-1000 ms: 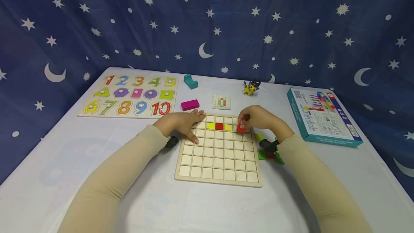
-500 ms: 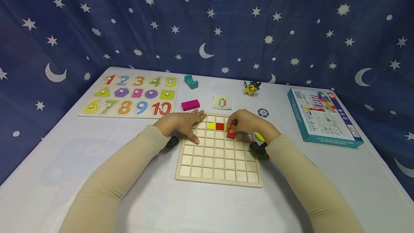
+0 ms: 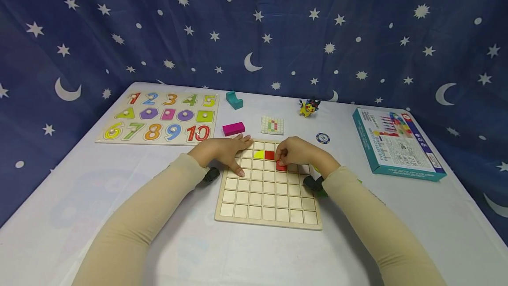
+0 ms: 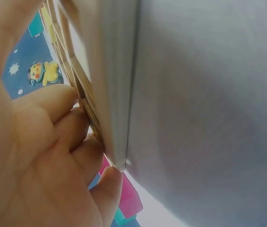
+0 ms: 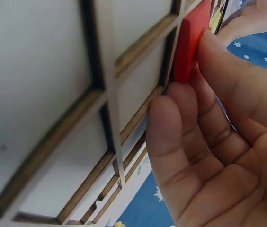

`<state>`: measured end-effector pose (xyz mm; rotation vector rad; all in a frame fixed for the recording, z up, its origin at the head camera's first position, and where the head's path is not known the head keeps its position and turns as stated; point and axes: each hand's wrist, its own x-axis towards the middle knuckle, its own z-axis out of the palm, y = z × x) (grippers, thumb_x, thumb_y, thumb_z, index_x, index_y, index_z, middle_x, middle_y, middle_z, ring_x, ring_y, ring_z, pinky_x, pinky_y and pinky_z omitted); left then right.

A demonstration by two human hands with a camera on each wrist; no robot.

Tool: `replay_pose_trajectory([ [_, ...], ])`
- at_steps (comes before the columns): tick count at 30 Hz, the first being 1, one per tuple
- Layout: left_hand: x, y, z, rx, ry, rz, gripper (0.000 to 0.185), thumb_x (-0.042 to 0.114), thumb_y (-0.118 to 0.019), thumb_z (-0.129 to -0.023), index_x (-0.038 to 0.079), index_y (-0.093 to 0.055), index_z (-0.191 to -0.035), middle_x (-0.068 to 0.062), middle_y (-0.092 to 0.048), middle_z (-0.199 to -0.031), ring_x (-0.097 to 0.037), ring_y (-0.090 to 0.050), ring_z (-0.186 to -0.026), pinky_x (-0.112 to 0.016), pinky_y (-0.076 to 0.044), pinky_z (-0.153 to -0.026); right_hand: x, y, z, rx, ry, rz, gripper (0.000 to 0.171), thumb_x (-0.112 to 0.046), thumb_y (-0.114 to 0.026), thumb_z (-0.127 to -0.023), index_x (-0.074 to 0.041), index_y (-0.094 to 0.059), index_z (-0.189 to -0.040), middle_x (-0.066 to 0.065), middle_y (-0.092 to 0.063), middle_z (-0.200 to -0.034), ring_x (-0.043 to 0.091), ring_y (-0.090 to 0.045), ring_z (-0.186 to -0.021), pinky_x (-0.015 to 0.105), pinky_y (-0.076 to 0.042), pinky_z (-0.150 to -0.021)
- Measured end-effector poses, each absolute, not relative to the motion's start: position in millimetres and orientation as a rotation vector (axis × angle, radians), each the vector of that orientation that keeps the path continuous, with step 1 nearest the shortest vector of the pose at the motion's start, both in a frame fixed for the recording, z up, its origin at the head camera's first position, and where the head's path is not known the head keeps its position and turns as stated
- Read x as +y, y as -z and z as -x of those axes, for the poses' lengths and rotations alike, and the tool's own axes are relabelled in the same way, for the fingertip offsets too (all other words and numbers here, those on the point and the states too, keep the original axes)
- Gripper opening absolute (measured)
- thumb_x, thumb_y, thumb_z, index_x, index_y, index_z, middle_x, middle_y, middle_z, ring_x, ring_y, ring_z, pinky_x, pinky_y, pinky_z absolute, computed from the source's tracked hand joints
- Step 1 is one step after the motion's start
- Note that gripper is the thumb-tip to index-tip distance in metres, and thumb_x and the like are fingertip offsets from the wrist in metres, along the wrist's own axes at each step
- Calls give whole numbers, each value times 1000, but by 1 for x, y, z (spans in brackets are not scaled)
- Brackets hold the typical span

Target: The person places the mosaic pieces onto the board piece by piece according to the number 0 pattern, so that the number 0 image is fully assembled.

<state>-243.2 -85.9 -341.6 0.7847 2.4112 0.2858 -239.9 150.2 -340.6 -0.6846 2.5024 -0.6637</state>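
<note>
Right hand (image 3: pixel 299 153) pinched a red square tile (image 3: pixel 281 167) between fingers (image 5: pixel 209 61) and thumb, tile tipped into a cell of the wooden grid board (image 3: pixel 267 206), second row from the far edge, just near-right of the red tile already seated (image 3: pixel 269 155). In the right wrist view the tile (image 5: pixel 192 42) stood edge-on against the cell frame, likely being angled to drop in. Left hand (image 3: pixel 224 151) lay flat, fingers straight, on the board's far-left corner, holding nothing; probably pinning the board so it wouldn't slide. Left wrist view showed those fingers (image 4: pixel 53 101) pressed along the board edge (image 4: pixel 110 94). A yellow quarter-round tile (image 3: pixel 259 154) sat left of the seated red one.

Versus half a second earlier: right hand had slid slightly left and lowered, tile now closer into the cell; a second earlier it was further right, over the board's right columns. Left hand unchanged. Pink block (image 3: pixel 233 129), pattern card (image 3: pixel 272 125) and poker chip (image 3: pixel 323 138) lay on the worktop (image 3: pixel 119 180) beyond.
</note>
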Motion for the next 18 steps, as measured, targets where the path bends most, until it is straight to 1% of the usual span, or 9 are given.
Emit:
replay_pose_trajectory([
  [4, -85, 341, 244, 2409, -283, -781, 107, 47, -73, -71, 13, -8, -149, -5, 1, -156, -24, 7, -143, -45, -5, -115, 149, 341, 239, 2512, 640, 701, 8, -1, -64, -80, -7, -67, -85, 1, -57, -74, 13, -47, -69, 24, -41, -63],
  [7, -85, 341, 244, 2407, -281, -778, 107, 47, -73, -71, 13, -8, -149, -5, 1, -156, -24, 7, -143, -45, -6, -115, 148, 339, 237, 2520, 626, 711, 3, -5, -66, -81, -6, -66, -84, 1, -56, -73, 14, -47, -69, 25, -40, -63],
  [13, -85, 343, 245, 2408, -272, -783, 107, 48, -73, -71, 14, -8, -149, -4, 1, -156, -24, 8, -143, -45, -6, -115, 152, 335, 235, 2540, 635, 679, 4, -12, -68, -82, -8, -67, -85, -1, -59, -76, 14, -49, -72, 25, -42, -66],
  [18, -86, 344, 246, 2411, -279, -792, 108, 48, -73, -71, 14, -8, -149, -4, 1, -156, -23, 8, -143, -45, -6, -115, 166, 331, 235, 2571, 623, 685, 3, -10, -66, -83, -8, -68, -84, 0, -60, -74, 14, -48, -69, 25, -42, -63],
])
